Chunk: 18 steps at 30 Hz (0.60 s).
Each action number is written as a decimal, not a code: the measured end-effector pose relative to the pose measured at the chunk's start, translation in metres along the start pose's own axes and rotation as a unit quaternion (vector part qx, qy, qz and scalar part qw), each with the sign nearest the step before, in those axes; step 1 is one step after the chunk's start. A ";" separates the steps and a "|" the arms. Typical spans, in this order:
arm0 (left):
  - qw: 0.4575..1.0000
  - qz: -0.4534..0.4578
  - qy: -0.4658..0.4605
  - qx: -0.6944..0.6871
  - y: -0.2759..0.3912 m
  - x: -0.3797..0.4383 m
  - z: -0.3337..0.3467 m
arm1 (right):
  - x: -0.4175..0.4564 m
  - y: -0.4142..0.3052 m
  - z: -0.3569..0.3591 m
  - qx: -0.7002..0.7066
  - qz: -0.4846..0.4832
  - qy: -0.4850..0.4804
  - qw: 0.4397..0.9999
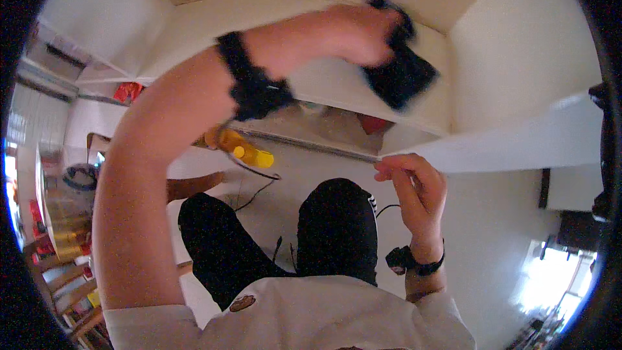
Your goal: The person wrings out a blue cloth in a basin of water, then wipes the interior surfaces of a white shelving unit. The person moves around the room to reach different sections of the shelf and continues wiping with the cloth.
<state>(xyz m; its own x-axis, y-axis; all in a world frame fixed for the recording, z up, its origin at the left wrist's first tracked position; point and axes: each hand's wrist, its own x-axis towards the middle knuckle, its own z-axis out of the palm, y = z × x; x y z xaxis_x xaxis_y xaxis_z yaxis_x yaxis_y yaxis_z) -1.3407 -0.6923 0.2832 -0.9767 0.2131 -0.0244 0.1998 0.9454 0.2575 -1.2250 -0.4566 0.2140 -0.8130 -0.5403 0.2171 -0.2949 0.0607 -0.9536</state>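
Note:
My left hand (371, 34) is raised across a cream-coloured shelf compartment (316, 78), its fingers closed around a dark, motion-blurred object (406, 75). What this object is cannot be made out. A black strap with a boxy device (260, 92) circles the left wrist, and a cable trails from it. Lower down at the right, my right hand (420, 189) has thumb and fingertips pinched together by the end of the compartment's lower edge. Whether something small lies between them is not visible. A black wrist device (403, 260) is strapped on the right wrist.
Under the left forearm are orange and yellow bottle-like items (250, 153). A red item (373, 124) lies in a lower compartment. My knees in dark trousers (337, 228) are beneath the shelves. At the far left stand a wooden chair (63, 287) and a round dark object (80, 176).

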 end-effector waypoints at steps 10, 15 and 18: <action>0.996 0.032 0.039 0.072 0.036 0.052 0.063 | -0.001 0.030 0.023 0.040 0.013 -0.083 0.996; 0.961 0.255 -0.096 -0.047 0.040 0.022 0.068 | -0.004 0.038 0.018 0.077 0.032 -0.053 0.995; 0.927 0.302 -0.156 -0.155 0.014 -0.060 0.057 | -0.009 0.038 0.014 0.111 0.049 -0.023 0.992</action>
<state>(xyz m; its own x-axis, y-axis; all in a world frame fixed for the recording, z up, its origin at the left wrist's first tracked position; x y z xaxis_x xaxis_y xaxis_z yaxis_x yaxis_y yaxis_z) -1.2749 -0.6778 0.2334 -0.6140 0.7877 -0.0510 0.6238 0.5238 0.5801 -1.2217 -0.4607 0.1725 -0.8070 -0.5791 0.1158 -0.0930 -0.0690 -0.9933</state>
